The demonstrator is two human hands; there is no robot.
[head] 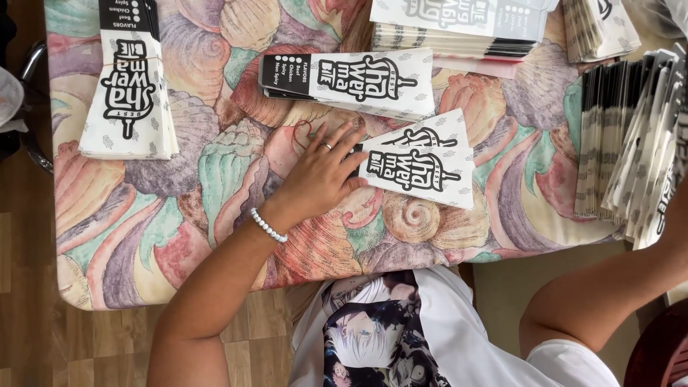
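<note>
While fingers lie spread, left grip (322,172) rests open-flat on paper sleeves (419,172); right grip out of view

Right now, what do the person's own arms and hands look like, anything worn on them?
Both arms are bare to short white sleeves. The left hand has a thin ring and a white bead bracelet at the wrist. The right hand is out of view.

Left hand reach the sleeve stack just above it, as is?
Probably yes. The left hand lies flat on the tablecloth, fingers touching the small sleeve pile. The stack sits just beyond the fingertips, with only bare cloth and a red rubber band between.
</note>
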